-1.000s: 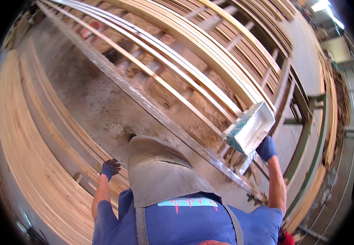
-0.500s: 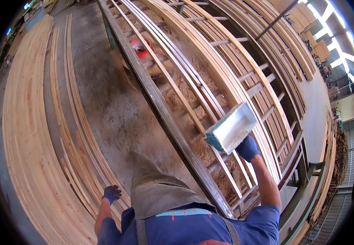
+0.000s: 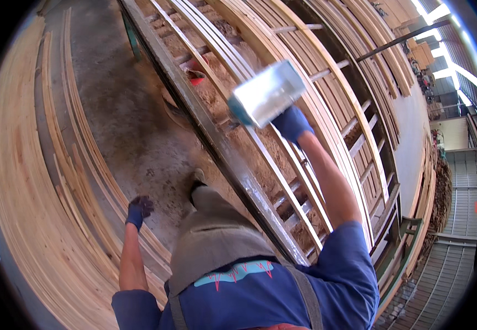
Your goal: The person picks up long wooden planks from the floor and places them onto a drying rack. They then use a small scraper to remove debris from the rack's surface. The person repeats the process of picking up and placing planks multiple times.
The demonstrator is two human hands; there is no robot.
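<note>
My right hand (image 3: 293, 125), in a blue glove, grips an open rectangular box (image 3: 266, 96) by its near side. The box is white inside with teal outer walls, and it hangs tilted over long wooden strips (image 3: 304, 165) on a metal rack (image 3: 225, 157). Some of these strips show whitish upper faces. Low on my left side, my left hand (image 3: 139, 209) wears a blue and dark glove and holds nothing, its fingers loosely apart. It hovers near thin wooden strips (image 3: 84, 135) lying on the floor side.
Wide pale planks (image 3: 18, 165) lie along the left. A red container (image 3: 196, 76) sits under the rack among sawdust. Concrete floor (image 3: 134, 115) runs between planks and rack. More timber (image 3: 359, 33) lies beyond the rack, and a green metal frame (image 3: 403, 247) stands at right.
My right hand has carried the box forward and left along the rack. My left hand has swung forward a little. My shoe has come into view as I step ahead.
</note>
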